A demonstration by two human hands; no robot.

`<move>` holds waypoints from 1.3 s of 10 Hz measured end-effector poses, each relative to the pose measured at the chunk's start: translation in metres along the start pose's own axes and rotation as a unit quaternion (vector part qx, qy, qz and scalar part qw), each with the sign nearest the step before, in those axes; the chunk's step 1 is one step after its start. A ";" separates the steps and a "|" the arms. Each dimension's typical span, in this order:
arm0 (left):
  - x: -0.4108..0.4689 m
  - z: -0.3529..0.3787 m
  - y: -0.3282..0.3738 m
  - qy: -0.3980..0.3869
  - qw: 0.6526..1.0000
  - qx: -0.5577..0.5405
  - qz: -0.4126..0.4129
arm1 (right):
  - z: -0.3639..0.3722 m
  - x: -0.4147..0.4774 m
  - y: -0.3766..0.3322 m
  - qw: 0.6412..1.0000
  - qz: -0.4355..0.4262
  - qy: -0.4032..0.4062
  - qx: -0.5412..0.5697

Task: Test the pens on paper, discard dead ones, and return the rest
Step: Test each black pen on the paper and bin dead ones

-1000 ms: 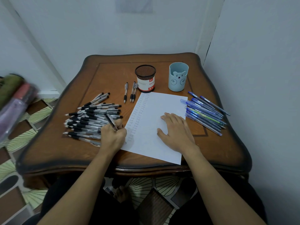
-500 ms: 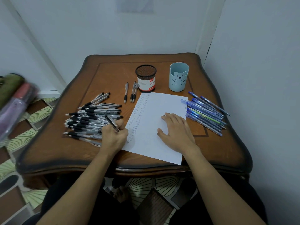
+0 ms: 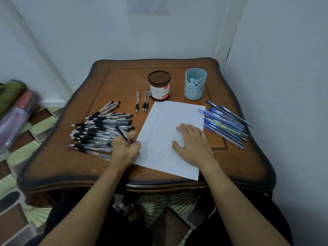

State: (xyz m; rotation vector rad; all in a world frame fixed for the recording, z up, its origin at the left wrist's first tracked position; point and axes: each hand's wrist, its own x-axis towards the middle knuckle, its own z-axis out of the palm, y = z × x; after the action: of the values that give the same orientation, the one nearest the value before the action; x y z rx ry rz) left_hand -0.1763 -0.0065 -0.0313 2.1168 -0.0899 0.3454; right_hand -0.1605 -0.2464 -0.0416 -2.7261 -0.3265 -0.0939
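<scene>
My left hand (image 3: 125, 151) grips a black pen (image 3: 123, 134) with its tip on the left edge of the white paper (image 3: 170, 121), beside columns of small written marks. Flat on the paper's middle lies my right hand (image 3: 193, 145), fingers spread. A large heap of black-grip pens (image 3: 101, 128) lies left of the paper. Three black pens (image 3: 143, 101) lie apart near the mesh cup. A pile of blue pens (image 3: 225, 121) lies to the right of the paper.
A black mesh pen cup (image 3: 159, 85) and a light blue bear cup (image 3: 195, 84) stand at the back of the wooden table (image 3: 71, 166). Walls close in behind and on the right. Blurred coloured bundles (image 3: 14, 110) sit at the far left.
My left hand with the pen has shifted slightly down the left edge of the paper. My right hand stays flat on the sheet.
</scene>
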 end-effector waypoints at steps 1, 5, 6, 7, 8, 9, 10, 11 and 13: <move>-0.001 0.001 0.001 -0.012 1.000 -0.005 0.015 | 0.000 -0.001 0.000 1.000 0.000 -0.001 -0.002; 0.000 0.001 -0.001 -0.018 0.999 -0.035 -0.028 | -0.002 -0.001 -0.002 1.000 0.000 0.001 0.001; 0.003 -0.001 0.001 -0.020 0.993 -0.068 -0.098 | -0.003 -0.001 -0.002 1.000 0.000 -0.002 0.002; 0.009 -0.007 0.001 -0.028 0.983 -0.119 -0.138 | -0.003 -0.001 -0.002 1.000 0.004 -0.008 0.001; 0.016 -0.008 0.003 -0.055 0.976 -0.147 -0.151 | -0.003 -0.001 -0.002 1.000 0.005 -0.006 0.002; 0.025 -0.005 0.010 -0.081 0.975 -0.086 -0.188 | -0.002 -0.001 -0.002 1.000 0.007 -0.007 0.001; 0.035 -0.005 0.020 -0.080 0.981 -0.020 -0.175 | -0.002 0.000 -0.002 1.000 0.008 -0.009 0.002; 0.050 -0.009 0.026 -0.099 0.984 -0.007 -0.151 | -0.002 0.000 -0.001 1.000 0.008 -0.008 0.005; 0.095 -0.014 0.023 -0.067 0.984 -0.032 -0.159 | -0.002 0.000 -0.001 1.000 0.006 -0.006 0.007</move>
State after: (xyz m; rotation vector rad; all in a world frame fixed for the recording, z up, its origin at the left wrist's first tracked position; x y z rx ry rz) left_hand -0.0924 -0.0006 0.0209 2.0481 0.1566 0.0087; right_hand -0.1608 -0.2461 -0.0395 -2.7157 -0.3123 -0.0709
